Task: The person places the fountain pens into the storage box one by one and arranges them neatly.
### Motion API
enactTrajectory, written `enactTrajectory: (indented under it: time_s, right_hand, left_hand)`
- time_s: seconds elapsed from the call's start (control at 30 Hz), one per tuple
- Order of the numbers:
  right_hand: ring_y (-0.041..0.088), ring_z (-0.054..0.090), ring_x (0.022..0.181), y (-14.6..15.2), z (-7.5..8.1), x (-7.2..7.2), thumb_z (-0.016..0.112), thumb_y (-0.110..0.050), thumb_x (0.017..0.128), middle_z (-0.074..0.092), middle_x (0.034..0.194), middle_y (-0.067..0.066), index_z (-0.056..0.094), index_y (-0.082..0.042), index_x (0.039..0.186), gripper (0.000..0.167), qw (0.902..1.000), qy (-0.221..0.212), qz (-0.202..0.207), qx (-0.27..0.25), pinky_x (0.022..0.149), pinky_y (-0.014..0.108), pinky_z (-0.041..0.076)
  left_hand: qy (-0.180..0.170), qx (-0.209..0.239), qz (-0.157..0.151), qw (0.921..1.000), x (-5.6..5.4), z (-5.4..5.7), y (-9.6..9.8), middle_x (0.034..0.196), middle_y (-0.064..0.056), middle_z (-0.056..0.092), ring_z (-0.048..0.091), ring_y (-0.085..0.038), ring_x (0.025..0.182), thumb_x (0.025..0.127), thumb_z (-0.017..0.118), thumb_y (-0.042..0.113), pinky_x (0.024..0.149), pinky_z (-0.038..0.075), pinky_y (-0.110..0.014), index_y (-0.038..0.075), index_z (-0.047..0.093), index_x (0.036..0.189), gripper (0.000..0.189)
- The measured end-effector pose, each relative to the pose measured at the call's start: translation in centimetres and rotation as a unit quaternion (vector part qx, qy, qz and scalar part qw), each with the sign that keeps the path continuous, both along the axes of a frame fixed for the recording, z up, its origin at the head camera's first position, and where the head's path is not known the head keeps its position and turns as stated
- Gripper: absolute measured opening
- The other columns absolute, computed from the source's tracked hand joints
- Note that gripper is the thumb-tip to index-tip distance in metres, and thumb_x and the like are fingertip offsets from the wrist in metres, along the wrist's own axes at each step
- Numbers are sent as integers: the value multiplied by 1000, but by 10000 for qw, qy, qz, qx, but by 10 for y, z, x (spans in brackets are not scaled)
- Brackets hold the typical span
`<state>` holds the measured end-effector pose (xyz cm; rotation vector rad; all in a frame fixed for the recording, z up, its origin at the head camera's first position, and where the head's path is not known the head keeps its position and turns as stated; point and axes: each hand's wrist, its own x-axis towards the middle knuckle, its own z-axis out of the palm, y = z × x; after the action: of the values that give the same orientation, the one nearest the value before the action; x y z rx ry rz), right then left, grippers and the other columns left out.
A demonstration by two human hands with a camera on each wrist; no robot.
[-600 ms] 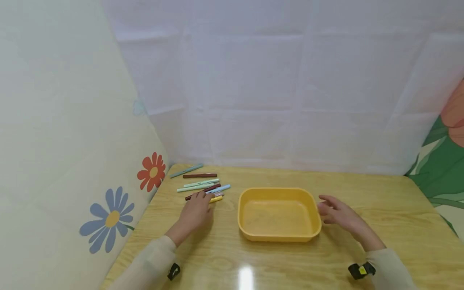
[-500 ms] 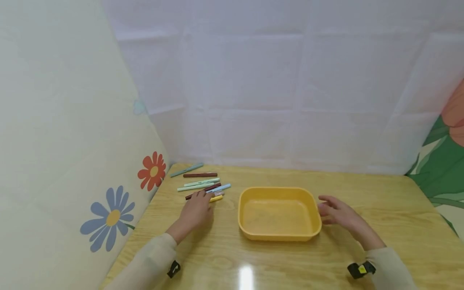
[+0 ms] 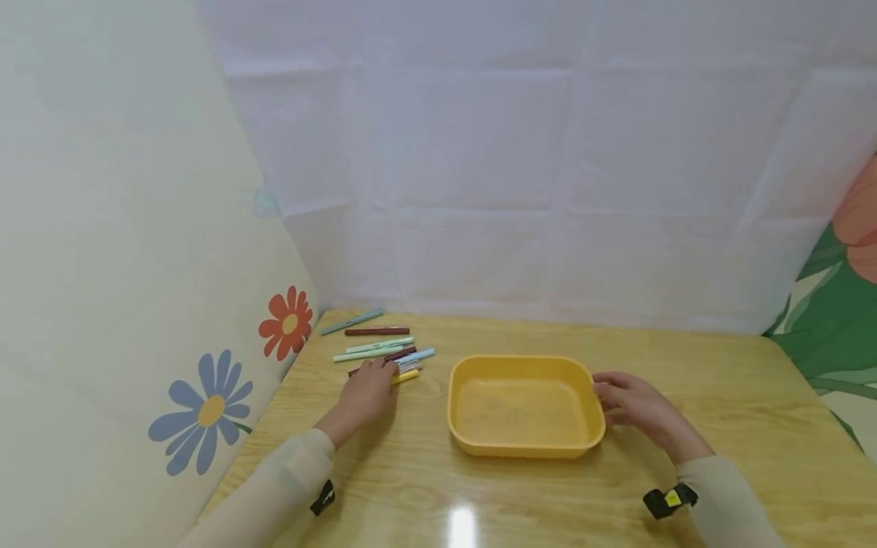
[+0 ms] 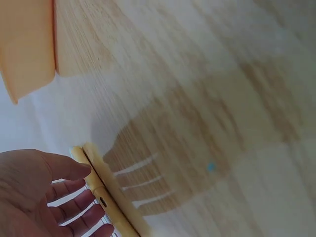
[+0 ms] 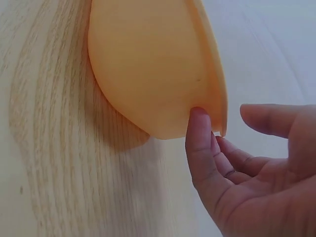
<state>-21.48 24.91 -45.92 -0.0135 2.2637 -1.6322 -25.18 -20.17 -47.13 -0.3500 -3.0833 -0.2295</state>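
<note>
My left hand point(image 3: 368, 390) is over the near end of a loose group of slim pens on the table's left side. In the left wrist view, its thumb overlaps a yellow pen point(image 4: 111, 207) and the slightly bent, spread fingers lie along that pen's far side. A dark red pen point(image 3: 400, 354), a light blue pen point(image 3: 421, 355) and a mauve pen lie right by the fingertips, partly hidden. My right hand point(image 3: 640, 407) is at the right end of a yellow tray point(image 3: 527, 450). One fingertip point(image 5: 199, 118) rests against its outer wall, the thumb standing apart.
Pale green pens point(image 3: 370, 354), another dark red pen point(image 3: 377, 331) and a teal pen point(image 3: 352, 321) lie farther back on the wooden table point(image 3: 397, 487). White cloth point(image 3: 466, 190) hangs behind; flower-printed cloth flanks both sides.
My right hand has shifted slightly left, up to the tray's end. The left hand has barely moved, a touch to the left. Pens and tray stay in place.
</note>
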Motion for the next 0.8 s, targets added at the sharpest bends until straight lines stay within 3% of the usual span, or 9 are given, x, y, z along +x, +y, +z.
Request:
enactTrajectory:
  time_s: [0.27,0.57,0.8]
  right_hand:
    - [20,64,91,-4,1,-6,57,-16,102,66,112,16,48,11,137,45,9996,-211,-146,69,75,33,59]
    - [17,63,84,-1,1,-10,60,-12,98,66,97,7,47,12,134,45,9986,-395,-286,-213,69,31,59]
    - [16,65,84,0,-1,-9,62,-12,97,67,95,4,45,12,137,50,9975,-534,-188,-424,68,29,59]
  left_hand:
    - [-124,228,-226,9994,-6,-1,-3,104,-10,64,59,-30,99,92,70,2,82,56,-45,7,67,108,17]
    - [-354,330,-261,9985,-15,-5,-3,103,-8,66,64,-29,97,89,73,4,81,57,-46,9,67,106,19]
    - [-549,704,-241,9957,-14,7,3,103,-7,72,68,-25,92,89,78,12,78,57,-43,12,65,110,25]
